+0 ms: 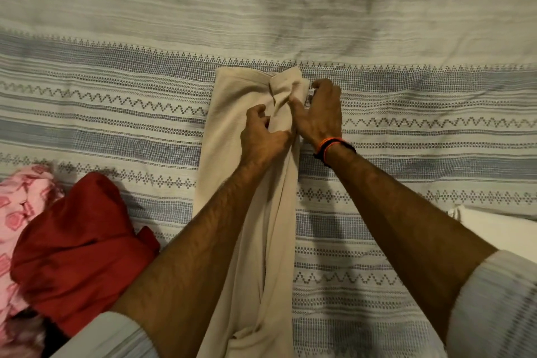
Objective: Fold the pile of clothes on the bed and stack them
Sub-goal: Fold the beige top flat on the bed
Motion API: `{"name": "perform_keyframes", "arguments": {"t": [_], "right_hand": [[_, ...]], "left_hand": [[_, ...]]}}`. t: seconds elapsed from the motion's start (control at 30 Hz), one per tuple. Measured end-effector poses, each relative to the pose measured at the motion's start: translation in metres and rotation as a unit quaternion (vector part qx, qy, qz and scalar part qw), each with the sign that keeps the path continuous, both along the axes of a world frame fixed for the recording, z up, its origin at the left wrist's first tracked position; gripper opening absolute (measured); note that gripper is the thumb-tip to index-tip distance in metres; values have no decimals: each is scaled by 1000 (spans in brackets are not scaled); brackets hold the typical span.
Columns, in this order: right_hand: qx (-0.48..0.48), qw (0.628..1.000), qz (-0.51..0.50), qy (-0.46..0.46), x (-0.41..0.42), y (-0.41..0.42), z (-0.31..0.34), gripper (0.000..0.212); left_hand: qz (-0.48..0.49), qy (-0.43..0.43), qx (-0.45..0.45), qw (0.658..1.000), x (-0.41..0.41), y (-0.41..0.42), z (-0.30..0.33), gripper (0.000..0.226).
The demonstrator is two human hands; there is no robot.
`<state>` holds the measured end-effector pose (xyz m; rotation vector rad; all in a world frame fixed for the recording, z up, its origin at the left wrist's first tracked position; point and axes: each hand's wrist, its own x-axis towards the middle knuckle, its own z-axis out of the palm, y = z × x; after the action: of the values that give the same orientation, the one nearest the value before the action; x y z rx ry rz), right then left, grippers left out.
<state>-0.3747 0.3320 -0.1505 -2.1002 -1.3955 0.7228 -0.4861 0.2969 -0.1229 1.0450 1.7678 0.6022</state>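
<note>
A long beige garment (pixel 229 113) lies lengthwise down the middle of the bed, folded into a narrow strip that runs from the far end toward me. My left hand (pixel 261 134) grips a bunched fold near its far end, fingers curled into the cloth. My right hand (pixel 319 110), with an orange and black band on the wrist, pinches the garment's far right corner. At the left lies the pile: a crumpled red garment (pixel 81 244) and a pink patterned one (pixel 20 206).
The bed is covered by a white and blue-grey striped spread (pixel 406 125) with zigzag and diamond patterns. A white folded cloth (pixel 494 227) lies at the right edge, near my right elbow. Bare spread stretches beyond the beige garment.
</note>
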Motion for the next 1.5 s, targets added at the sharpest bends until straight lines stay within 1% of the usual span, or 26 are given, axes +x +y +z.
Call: {"name": "perform_keyframes", "arguments": {"t": [0.1, 0.3, 0.4, 0.5, 0.77, 0.93, 1.1, 1.17, 1.27, 1.37, 1.43, 1.5], "right_hand": [[-6, 999, 42, -20, -5, -25, 6, 57], [-29, 997, 73, 3, -12, -86, 24, 58], [-61, 993, 97, 13, -16, -115, 34, 58], [-86, 989, 115, 29, -23, -151, 45, 57], [-109, 982, 142, 61, -43, -275, 80, 54], [-142, 979, 123, 84, -65, -349, 87, 54], [-171, 978, 77, 87, -85, -422, 75, 51], [-184, 979, 58, 62, -88, -446, 67, 53], [-202, 979, 19, 12, -92, -487, 59, 63], [-234, 972, -14, -33, -92, -518, 51, 69], [-244, 969, -22, -15, -91, -530, 42, 71], [-228, 973, -28, 9, -89, -537, 35, 71]], "left_hand": [[-1, -1, -10, 1000, -10, -12, 6, 81], [-27, 16, -49, 998, -30, -50, 24, 78], [-36, 12, -80, 996, -39, -77, 32, 77], [-49, 13, -94, 994, -48, -114, 43, 76], [-67, 26, -105, 992, -75, -231, 75, 70], [-80, 40, -104, 991, -103, -301, 82, 66], [-99, 51, -111, 988, -134, -363, 68, 64], [-99, 69, -110, 987, -148, -383, 59, 64], [-112, 127, -116, 979, -172, -418, 44, 66], [-111, 165, -134, 971, -188, -445, 28, 69], [-104, 176, -143, 968, -192, -459, 19, 71], [-95, 181, -131, 970, -192, -469, 9, 73]]}}
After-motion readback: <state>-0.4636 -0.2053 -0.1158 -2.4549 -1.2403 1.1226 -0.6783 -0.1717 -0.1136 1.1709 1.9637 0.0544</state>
